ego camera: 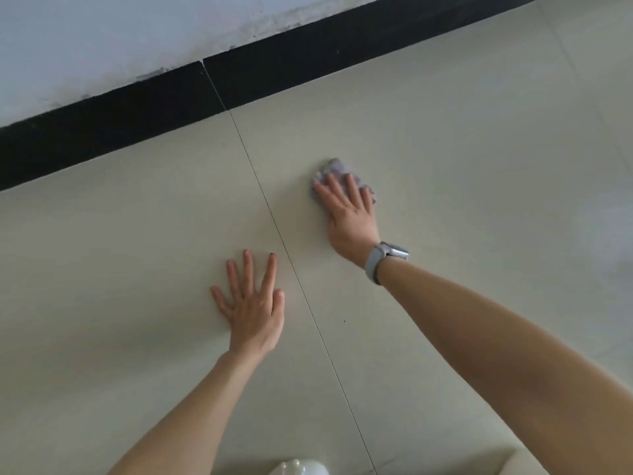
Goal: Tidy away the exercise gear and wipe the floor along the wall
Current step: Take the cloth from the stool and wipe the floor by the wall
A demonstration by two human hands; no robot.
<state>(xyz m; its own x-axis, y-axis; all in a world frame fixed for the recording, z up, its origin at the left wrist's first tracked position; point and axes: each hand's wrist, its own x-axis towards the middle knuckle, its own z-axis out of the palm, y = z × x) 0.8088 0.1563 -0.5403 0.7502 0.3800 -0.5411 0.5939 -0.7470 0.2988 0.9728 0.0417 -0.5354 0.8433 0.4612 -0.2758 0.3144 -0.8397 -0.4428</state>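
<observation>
Floor wiping, mid-frame: my right hand presses flat on the cloth.
My left hand, spread and empty, props me; wet tile could slip it.

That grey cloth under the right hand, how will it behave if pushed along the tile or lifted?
The cloth looks soft and floppy: it bunches in folds under the right hand, so it would likely sag if lifted. It seems thin and small, so probably light. The floor is smooth, glossy tile, so the cloth should slide easily under a flat palm, though it may crumple further.
</observation>
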